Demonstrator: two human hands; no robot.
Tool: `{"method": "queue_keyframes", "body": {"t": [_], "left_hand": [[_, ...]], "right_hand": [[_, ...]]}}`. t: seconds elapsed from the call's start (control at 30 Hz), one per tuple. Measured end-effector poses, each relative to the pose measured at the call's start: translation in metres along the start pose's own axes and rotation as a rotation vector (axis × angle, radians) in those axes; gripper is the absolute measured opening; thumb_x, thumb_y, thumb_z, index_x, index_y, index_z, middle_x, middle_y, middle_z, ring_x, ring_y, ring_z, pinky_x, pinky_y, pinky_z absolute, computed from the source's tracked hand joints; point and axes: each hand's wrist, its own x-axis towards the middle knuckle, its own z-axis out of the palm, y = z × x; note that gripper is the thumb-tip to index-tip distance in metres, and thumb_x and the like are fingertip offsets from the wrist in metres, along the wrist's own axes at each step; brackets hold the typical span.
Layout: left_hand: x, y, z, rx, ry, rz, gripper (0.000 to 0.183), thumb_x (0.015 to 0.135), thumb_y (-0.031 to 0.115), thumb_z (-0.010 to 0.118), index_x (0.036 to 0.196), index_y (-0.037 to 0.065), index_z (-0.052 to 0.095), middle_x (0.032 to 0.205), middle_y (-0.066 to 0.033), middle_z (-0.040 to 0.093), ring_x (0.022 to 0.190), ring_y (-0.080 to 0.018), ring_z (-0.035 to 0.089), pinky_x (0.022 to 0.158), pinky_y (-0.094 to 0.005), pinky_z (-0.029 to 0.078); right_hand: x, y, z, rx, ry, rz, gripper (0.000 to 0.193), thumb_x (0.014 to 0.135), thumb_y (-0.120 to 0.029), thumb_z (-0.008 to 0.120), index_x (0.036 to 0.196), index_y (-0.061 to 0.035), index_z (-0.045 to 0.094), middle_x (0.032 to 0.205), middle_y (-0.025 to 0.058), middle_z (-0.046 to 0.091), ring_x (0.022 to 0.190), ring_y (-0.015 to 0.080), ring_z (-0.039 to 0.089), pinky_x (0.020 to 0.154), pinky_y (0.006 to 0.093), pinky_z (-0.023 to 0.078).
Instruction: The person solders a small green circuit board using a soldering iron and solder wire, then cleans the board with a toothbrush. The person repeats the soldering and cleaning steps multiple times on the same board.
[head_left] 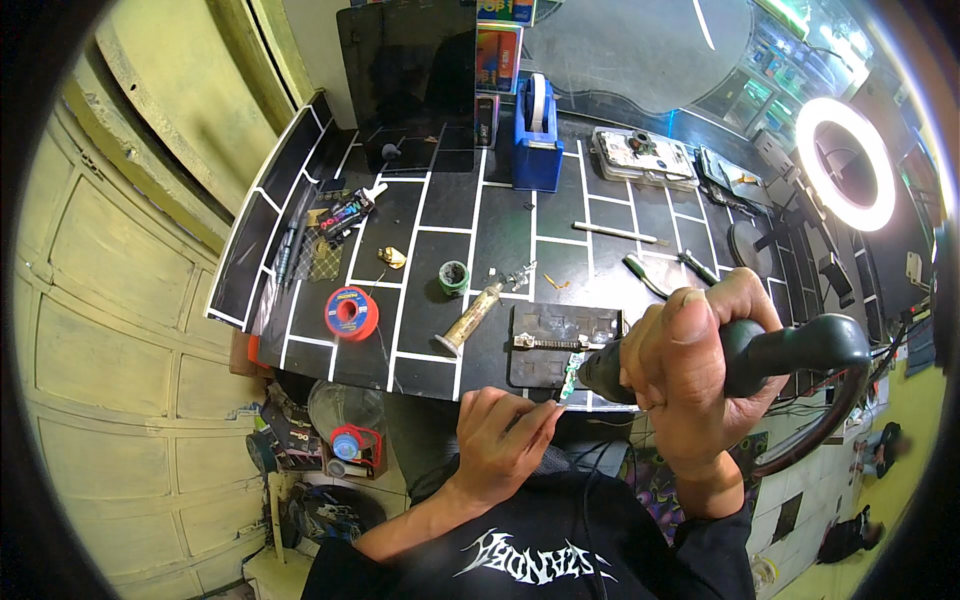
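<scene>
My right hand [690, 370] is wrapped round the black handle of a hot air gun [605, 375], whose nozzle points left and down. Just beside the nozzle is a small green-and-white circuit board [571, 378]. The fingertips of my left hand [505, 435] are pinched together at the board's near end. Under and behind the board lies a dark board holder [535, 367] with a spring-loaded clamp bar [548, 342]. Part of the holder is covered by my right hand and the hot air gun.
Left of the holder lie a flux syringe [470, 318], a small green pot [454, 278] and a red solder spool [351, 313]. Behind stand a blue tape dispenser [538, 150] and a clear parts case [645, 158]. Tweezers [645, 277] lie near my right hand; a ring light [845, 110] glows at right.
</scene>
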Motion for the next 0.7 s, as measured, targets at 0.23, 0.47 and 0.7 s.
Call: {"method": "queue_keyframes", "body": {"t": [0.23, 0.47, 0.7], "left_hand": [[-0.0019, -0.0006, -0.0001, 0.004, -0.003, -0.004, 0.024, 0.076, 0.009, 0.085, 0.097, 0.011, 0.074, 0.082, 0.0030, 0.061, 0.076, -0.0189, 0.056, 0.069, -0.0356, 0.039], [-0.0022, -0.0008, -0.0006, -0.002, 0.004, -0.004, 0.025, 0.076, 0.009, 0.085, 0.098, 0.011, 0.074, 0.082, 0.0026, 0.061, 0.076, -0.0190, 0.057, 0.069, -0.0357, 0.040], [-0.0022, -0.0013, -0.0011, -0.001, 0.014, 0.001, 0.025, 0.075, 0.008, 0.086, 0.098, 0.011, 0.074, 0.082, 0.0023, 0.061, 0.075, -0.0195, 0.057, 0.069, -0.0356, 0.040]], "right_hand": [[0.0008, -0.0007, 0.0009, 0.017, -0.003, 0.009, 0.028, 0.103, -0.018, 0.060, 0.085, -0.0072, 0.041, 0.048, 0.0019, 0.044, 0.037, 0.0077, 0.038, 0.039, 0.0255, 0.037], [-0.0043, -0.0019, 0.0022, 0.145, 0.077, 0.134, 0.029, 0.092, -0.008, 0.075, 0.082, -0.0057, 0.047, 0.062, -0.0008, 0.052, 0.053, 0.0046, 0.047, 0.049, 0.0224, 0.037], [-0.0047, -0.0035, 0.0053, 0.187, 0.120, 0.159, 0.031, 0.089, -0.006, 0.078, 0.081, -0.0059, 0.049, 0.065, -0.0010, 0.054, 0.056, 0.0042, 0.048, 0.052, 0.0223, 0.038]]}}
